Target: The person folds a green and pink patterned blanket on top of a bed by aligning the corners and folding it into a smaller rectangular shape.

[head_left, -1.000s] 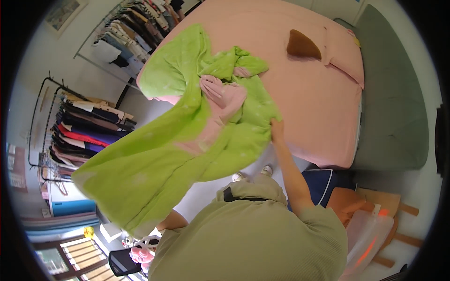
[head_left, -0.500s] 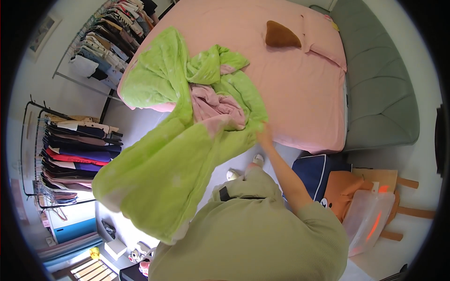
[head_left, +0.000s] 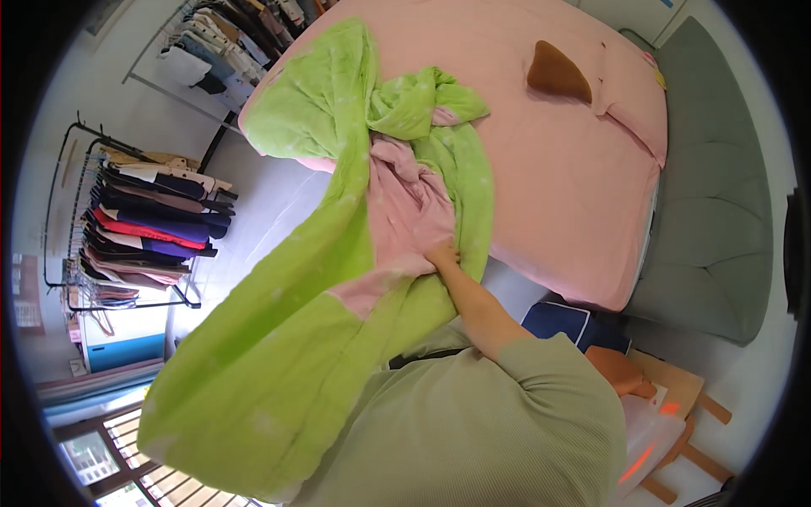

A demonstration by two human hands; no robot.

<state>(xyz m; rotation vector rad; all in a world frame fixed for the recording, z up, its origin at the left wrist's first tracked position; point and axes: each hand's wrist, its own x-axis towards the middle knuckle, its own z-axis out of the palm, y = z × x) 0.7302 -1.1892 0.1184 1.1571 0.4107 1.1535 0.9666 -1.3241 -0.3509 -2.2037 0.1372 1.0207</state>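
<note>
A bright green quilt (head_left: 253, 363) with pale spots hangs in front of my body and drapes across the near left part of the bed. Its pink side (head_left: 410, 203) shows in the bunched middle. My right hand (head_left: 441, 253) is closed on the pink cloth, arm stretched forward. The quilt's wide near end is lifted off to the left, and my left arm and hand are hidden behind it. Under the far part of the quilt lies a bed sheet (head_left: 541, 186) in pink.
On the bed lie a brown cushion (head_left: 557, 72) and a pink pillow (head_left: 634, 106) beside the grey headboard (head_left: 718, 186). Clothes racks (head_left: 152, 228) stand along the left. A dark blue bag (head_left: 557, 325) and a clear plastic container (head_left: 646, 439) are at the right.
My right hand has moved left and inward, from the quilt's green edge onto its pink cloth. The quilt's near end has been raised and spread lower left. My view has shifted left.
</note>
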